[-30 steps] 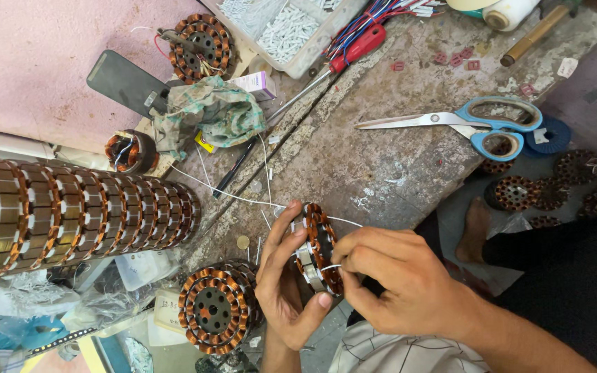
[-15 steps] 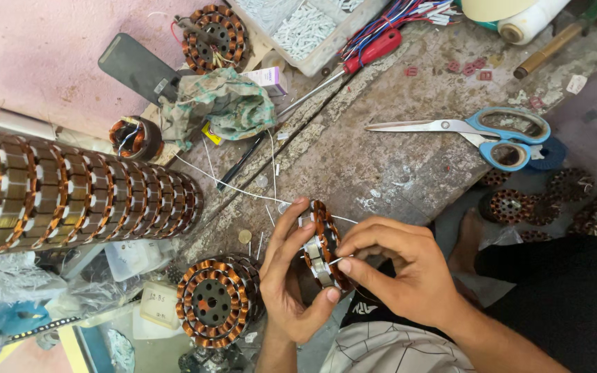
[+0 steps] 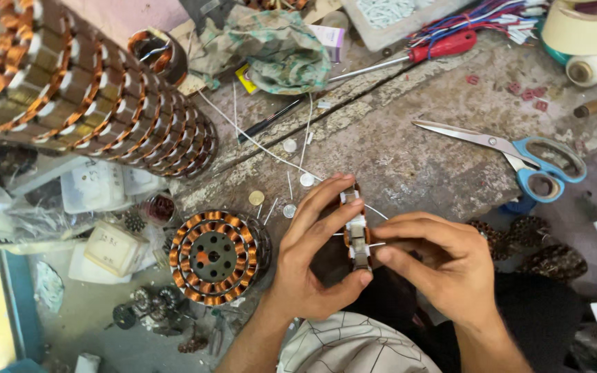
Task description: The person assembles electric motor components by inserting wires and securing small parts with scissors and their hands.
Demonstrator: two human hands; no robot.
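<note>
Standing on edge between both hands, a small wound stator (image 3: 356,231) is held just above the near edge of the desk (image 3: 409,155). The left hand (image 3: 312,259) cups it from the left: its fingers (image 3: 326,200) curl over the top rim and the thumb presses up under the bottom, so the stator is pinched top to bottom. The right hand (image 3: 443,266) comes in from the right with thumb and forefinger pressed together against the stator's side — what they pinch there is too small to tell. A thin white wire (image 3: 264,148) runs from the stator's area up and left across the desk.

Just left of the left hand lies a finished copper-wound stator (image 3: 214,257), flat at the desk's edge, close to the wrist. Small coin-like discs (image 3: 290,146) are scattered on the desk just above the fingers. Beyond them, well apart, blue-handled scissors (image 3: 519,155) lie open to the right, and a red-handled screwdriver (image 3: 416,56) lies at the far side. A long stack of stators (image 3: 91,103) fills the upper left — near the flat stator, away from the hands. The stretch of desk between scissors and hands lies bare.
</note>
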